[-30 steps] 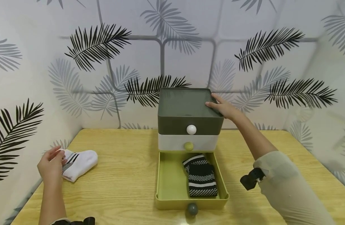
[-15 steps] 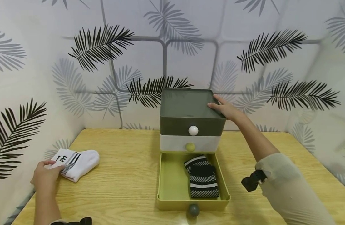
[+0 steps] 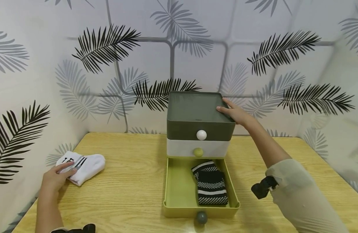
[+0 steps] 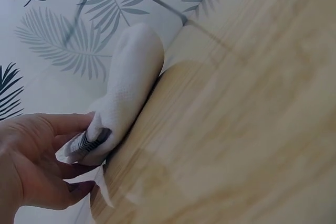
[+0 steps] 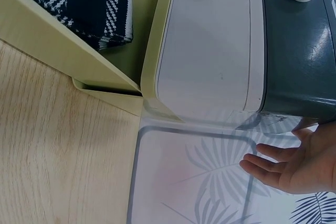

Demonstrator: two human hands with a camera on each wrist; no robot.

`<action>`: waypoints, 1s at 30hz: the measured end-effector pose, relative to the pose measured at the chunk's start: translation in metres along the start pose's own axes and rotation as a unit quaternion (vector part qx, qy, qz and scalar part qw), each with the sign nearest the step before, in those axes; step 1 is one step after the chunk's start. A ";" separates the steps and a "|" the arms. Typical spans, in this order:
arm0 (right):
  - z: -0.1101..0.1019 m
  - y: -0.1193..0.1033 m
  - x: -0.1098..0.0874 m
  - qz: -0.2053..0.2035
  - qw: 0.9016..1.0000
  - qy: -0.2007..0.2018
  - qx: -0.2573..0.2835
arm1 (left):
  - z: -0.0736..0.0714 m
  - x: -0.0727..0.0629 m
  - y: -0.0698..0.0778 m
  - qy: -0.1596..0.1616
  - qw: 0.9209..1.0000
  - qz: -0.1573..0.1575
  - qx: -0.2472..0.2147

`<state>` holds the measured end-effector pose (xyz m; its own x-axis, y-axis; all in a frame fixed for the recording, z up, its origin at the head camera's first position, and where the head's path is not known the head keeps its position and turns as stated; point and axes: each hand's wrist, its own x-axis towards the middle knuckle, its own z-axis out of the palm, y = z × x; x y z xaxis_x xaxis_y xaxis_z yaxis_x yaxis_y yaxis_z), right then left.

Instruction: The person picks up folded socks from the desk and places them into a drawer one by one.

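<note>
On the left of the table lies a folded white sock (image 3: 89,165) with black stripes. My left hand (image 3: 54,177) pinches its striped cuff between thumb and fingers; in the left wrist view the sock (image 4: 131,72) extends away from that hand (image 4: 37,161). My right hand (image 3: 235,114) rests on the right edge of the dark grey top of a small drawer unit (image 3: 200,131), fingers extended. The right wrist view has the same hand (image 5: 299,161) beside the unit's side, its other fingers spread. A black-and-white patterned sock (image 3: 211,184) lies in the pulled-out bottom drawer (image 3: 179,186).
The stacked unit has a white middle drawer (image 3: 179,148) with a yellow-green knob (image 3: 198,152). A grey knob (image 3: 201,217) sticks out from the pulled-out drawer's front. A leaf-patterned wall covering (image 3: 196,71) borders the wooden table (image 3: 123,194).
My left hand first drew back left from the white sock, then came forward over its cuff and took hold of it. The right hand stays on the drawer unit.
</note>
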<state>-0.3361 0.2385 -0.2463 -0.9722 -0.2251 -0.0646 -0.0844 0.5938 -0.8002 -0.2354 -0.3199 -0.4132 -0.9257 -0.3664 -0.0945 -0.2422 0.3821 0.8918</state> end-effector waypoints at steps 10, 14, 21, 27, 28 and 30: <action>0.000 -0.001 0.000 -0.002 1.000 0.001 0.003 | 0.002 -0.001 0.006 -0.020 0.993 0.040 0.106; 0.001 -0.001 -0.002 -0.003 1.000 0.002 0.002 | 0.005 -0.002 0.008 -0.004 0.990 0.066 0.125; 0.002 0.000 -0.004 -0.005 1.000 0.001 0.007 | 0.009 0.002 0.004 0.024 0.983 0.121 0.139; 0.002 0.000 -0.004 -0.004 1.000 0.000 0.010 | 0.009 0.000 0.007 0.033 0.985 0.135 0.103; 0.002 0.000 -0.003 -0.004 1.000 0.000 0.010 | 0.009 0.000 0.007 0.033 0.987 0.132 0.089; 0.002 0.000 -0.003 -0.002 1.000 0.005 0.003 | 0.010 0.000 0.009 0.022 0.994 0.100 0.046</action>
<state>-0.3331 0.2377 -0.2467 -0.9739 -0.2200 -0.0561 -0.0864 0.5877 -0.8045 -0.2405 -0.3084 -0.4096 -0.9449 -0.3111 0.1019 -0.0820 0.5262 0.8464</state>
